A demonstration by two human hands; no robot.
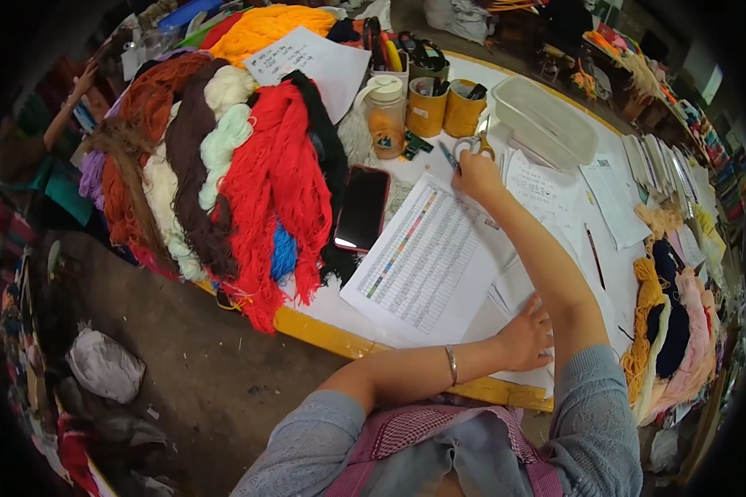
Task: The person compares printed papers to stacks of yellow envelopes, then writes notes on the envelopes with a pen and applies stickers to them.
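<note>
My right hand [478,176] is stretched toward the back of the white table and its fingers are closed around something at the handles of the scissors [475,146]. A blue pen [449,156] sticks out beside these fingers. Near the front edge, my left hand [525,335] lies flat on white papers with its fingers apart, holding nothing. Between the hands and the phone [362,208] lies a printed chart [427,257] with a coloured column. Handwritten sheets [541,192] are partly behind my right forearm.
Yarn skeins, including a red one [269,182], cover the table's left side. Behind the chart stand a lidded jar [385,116], yellow cups [427,108] and a clear plastic box [545,124]. More yarn [678,331] hangs at right. Another person's arm [68,103] shows at far left.
</note>
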